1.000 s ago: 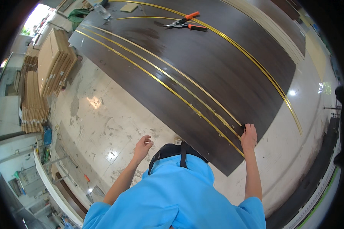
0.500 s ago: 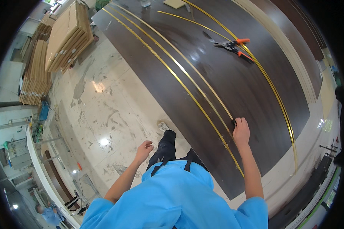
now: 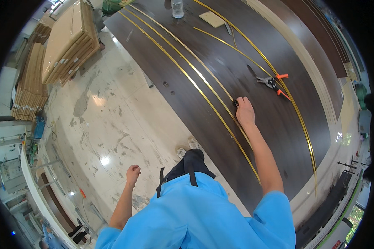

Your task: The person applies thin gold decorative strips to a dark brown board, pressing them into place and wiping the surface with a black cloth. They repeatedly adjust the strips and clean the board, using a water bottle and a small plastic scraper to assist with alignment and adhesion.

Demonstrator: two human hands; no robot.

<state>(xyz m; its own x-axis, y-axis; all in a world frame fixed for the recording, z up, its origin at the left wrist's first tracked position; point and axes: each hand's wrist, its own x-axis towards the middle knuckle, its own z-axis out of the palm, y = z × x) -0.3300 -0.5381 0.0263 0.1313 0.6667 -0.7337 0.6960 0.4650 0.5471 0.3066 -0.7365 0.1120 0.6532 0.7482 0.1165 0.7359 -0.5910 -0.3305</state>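
Observation:
My right hand [image 3: 245,112] is closed round a small black tool [image 3: 235,102], mostly hidden by the fingers. The tool rests against the pale strip [image 3: 205,67], a long thin length lying on the dark brown board [image 3: 195,106]. Beside that strip run two gold trim strips [image 3: 201,78], the outermost one near the board's left edge. Away from the board, my left hand [image 3: 133,174] hangs over the floor with its fingers loosely curled and nothing visible in it. Right of my right hand lie cutting pliers [image 3: 270,82] with orange handles, partly across more gold strips [image 3: 297,106].
A clear bottle [image 3: 177,9] and a square beige piece [image 3: 212,19] sit toward the board's far end. Stacked wrapped panels [image 3: 64,41] stand on the floor [image 3: 112,112] at the far left. At lower left there is a long white-edged bench [image 3: 33,182].
My right hand has slid farther up along the pale strip with the black tool. My left hand has swung out to the left and lower, and my feet have shifted.

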